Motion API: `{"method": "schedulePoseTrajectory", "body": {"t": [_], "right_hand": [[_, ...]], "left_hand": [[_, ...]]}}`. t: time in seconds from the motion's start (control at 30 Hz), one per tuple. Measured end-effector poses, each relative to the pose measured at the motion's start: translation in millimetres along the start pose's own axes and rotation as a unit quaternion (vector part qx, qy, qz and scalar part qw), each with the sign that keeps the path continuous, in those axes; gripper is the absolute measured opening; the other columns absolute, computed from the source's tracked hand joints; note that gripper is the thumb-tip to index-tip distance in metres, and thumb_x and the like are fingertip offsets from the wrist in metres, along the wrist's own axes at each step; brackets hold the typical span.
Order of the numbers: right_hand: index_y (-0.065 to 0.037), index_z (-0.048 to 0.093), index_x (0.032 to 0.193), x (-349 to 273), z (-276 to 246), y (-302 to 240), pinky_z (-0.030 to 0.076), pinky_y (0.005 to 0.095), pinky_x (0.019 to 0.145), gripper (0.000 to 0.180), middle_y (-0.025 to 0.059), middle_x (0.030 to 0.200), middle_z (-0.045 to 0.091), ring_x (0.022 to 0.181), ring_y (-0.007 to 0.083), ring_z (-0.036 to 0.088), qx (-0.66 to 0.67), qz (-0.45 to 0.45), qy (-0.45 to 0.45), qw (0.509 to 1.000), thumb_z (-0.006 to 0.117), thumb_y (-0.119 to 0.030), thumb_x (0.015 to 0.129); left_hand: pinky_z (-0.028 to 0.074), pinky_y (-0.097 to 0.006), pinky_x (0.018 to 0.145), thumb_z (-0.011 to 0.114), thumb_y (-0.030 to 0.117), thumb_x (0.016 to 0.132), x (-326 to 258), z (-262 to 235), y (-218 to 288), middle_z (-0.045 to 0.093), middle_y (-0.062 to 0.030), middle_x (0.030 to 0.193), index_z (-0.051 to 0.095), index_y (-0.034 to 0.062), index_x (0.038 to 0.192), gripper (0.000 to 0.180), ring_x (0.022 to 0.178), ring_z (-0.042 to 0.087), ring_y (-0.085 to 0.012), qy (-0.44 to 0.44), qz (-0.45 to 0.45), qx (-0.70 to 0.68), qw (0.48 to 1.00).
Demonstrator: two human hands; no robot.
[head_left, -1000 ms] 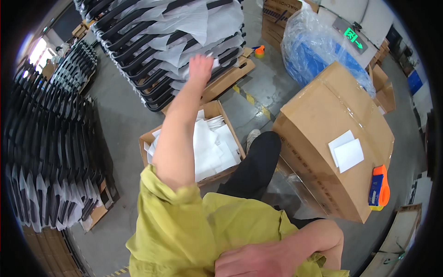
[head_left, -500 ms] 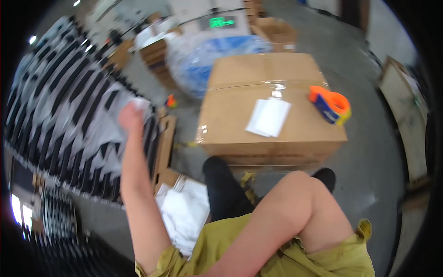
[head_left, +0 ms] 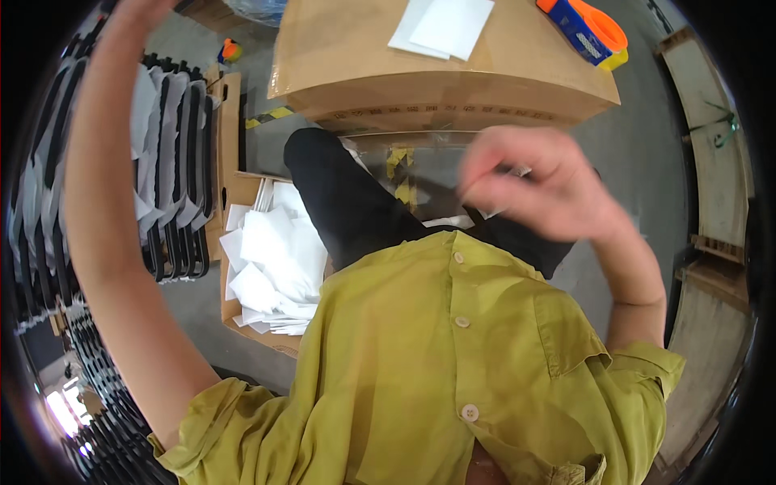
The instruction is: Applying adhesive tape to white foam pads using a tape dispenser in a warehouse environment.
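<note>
My left hand is raised at the top left, near the row of black-framed parts with pale sheets. Its fingers lie beyond the picture's edge. In front of my body, over my lap, my right hand is curled closed and blurred by motion. A small pale glint shows among its fingers, too unclear to name. Beyond it stands a large taped cardboard box. White sheets lie on its top beside an orange and blue tape dispenser.
An open carton full of loose white foam-like sheets sits beside my leg. Wooden panels line the right side. Yellow and black floor tape runs near the box, and a small orange object lies on the floor.
The view has tipped downward, so the box sits higher. My left hand has gone from the pale sheets to the top edge. My right arm has moved from across my body to the right.
</note>
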State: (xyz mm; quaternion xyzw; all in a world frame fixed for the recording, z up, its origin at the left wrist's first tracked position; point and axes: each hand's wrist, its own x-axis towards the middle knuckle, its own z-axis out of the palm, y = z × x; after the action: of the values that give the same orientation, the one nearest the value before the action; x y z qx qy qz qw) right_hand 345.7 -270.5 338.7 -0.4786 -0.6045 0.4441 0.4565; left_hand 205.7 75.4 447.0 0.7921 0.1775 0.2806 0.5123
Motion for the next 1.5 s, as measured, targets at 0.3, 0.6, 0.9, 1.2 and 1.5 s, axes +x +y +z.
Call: {"method": "schedulePoseTrajectory", "body": {"t": [0.3, 0.6, 0.9, 1.2, 1.5], "right_hand": [[-0.001, 0.055, 0.08, -91.9, -85.1, 32.6, 0.039, 0.0198, 0.06, 0.011, -0.0028, 0.071, 0.052, 0.067, 0.0037, 0.044, -0.106, 0.249, 0.171, 0.947, 0.057, -0.011, 0.084], [0.001, 0.056, 0.077, -64.6, -168.8, 19.4, 0.042, 0.0258, 0.057, 0.015, 0.0058, 0.066, 0.056, 0.06, 0.0111, 0.049, -0.361, 0.149, 0.372, 0.842, 0.056, -0.013, 0.08], [-0.002, 0.053, 0.105, -15.6, -207.0, 73.1, 0.037, 0.0363, 0.09, 0.043, 0.0157, 0.102, 0.057, 0.106, 0.0301, 0.048, -0.657, 0.191, 0.294, 0.668, 0.064, -0.027, 0.072], [-0.009, 0.051, 0.109, 73.7, -108.1, 93.3, 0.039, 0.0357, 0.086, 0.037, 0.0091, 0.113, 0.05, 0.102, 0.0269, 0.048, -0.714, -0.14, 0.101, 0.678, 0.054, -0.008, 0.072], [-0.008, 0.054, 0.094, 35.6, -159.6, 123.9, 0.042, 0.0325, 0.071, 0.023, 0.0064, 0.097, 0.054, 0.087, 0.0223, 0.052, -0.647, -0.16, 0.123, 0.735, 0.051, -0.006, 0.071]], "left_hand": [[0.04, -0.03, 0.086, 0.07, 0.032, 0.071, 33.3, 77.8, -155.0, 0.054, -0.0084, 0.116, 0.049, 0.0034, 0.12, 0.061, 0.106, 0.049, -0.0177, -0.073, -0.206, -0.049, 0.975], [0.042, -0.034, 0.087, 0.071, 0.025, 0.069, 38.9, 68.8, -174.7, 0.053, -0.0174, 0.114, 0.044, -0.0004, 0.12, 0.063, 0.105, 0.051, -0.0279, 0.01, -0.013, 0.463, 0.886], [0.037, -0.039, 0.091, 0.066, 0.024, 0.066, -32.2, 152.3, -88.6, 0.052, -0.0131, 0.114, 0.053, 0.0043, 0.108, 0.048, 0.109, 0.047, -0.028, -0.235, 0.317, 0.424, 0.815], [0.024, -0.051, 0.1, 0.064, 0.019, 0.065, -15.7, 150.4, -108.6, 0.037, -0.0108, 0.131, 0.047, 0.0157, 0.119, 0.057, 0.123, 0.031, -0.0304, -0.181, 0.194, 0.513, 0.816], [0.024, -0.052, 0.099, 0.056, 0.008, 0.067, -18.0, 121.8, -137.0, 0.036, -0.0104, 0.132, 0.048, 0.0134, 0.117, 0.051, 0.123, 0.03, -0.0309, -0.21, 0.157, 0.545, 0.796]]}}
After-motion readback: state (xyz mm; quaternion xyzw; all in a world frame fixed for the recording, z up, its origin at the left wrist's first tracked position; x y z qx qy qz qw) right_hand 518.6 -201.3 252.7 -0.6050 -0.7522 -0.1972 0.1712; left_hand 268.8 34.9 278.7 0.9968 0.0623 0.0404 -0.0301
